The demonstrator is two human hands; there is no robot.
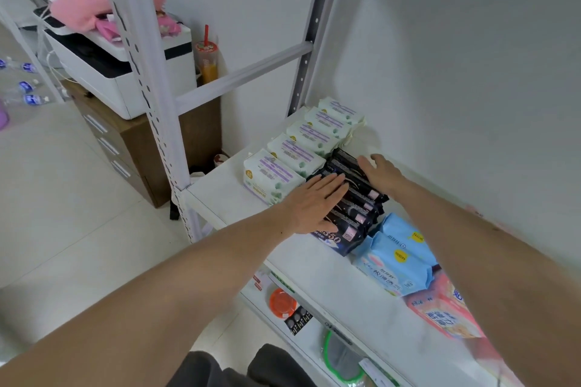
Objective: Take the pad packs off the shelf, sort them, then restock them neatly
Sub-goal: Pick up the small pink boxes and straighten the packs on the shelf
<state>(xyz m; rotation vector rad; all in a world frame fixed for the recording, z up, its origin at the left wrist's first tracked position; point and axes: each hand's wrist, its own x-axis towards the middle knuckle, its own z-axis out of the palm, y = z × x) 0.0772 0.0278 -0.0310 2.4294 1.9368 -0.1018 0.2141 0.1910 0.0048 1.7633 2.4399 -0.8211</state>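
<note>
Shelf (pixel 220 195), near to far. Pink pack (pixel 446 314) at near right edge, flat, blurred; large blue-and-white characters, not readable. Blue packs (pixel 399 254) next, stacked, long axis running near-right to far-left, yellow round sticker, pale script I can't make out. Black packs (pixel 352 220) in a row standing on edge, row axis running away from camera toward the wall; nearest one shows "350" in white and a pink label patch. Left hand (pixel 314 204) lies flat on the row's left side, fingers straight and together, pressing. Right hand (pixel 382 171) rests on the row's far right end, fingers extended, gripping nothing. Beyond left fingertips: white packs (pixel 298 154), five in a row along the same axis, purple stripes, green dots, small yellow badge; text too small.
</note>
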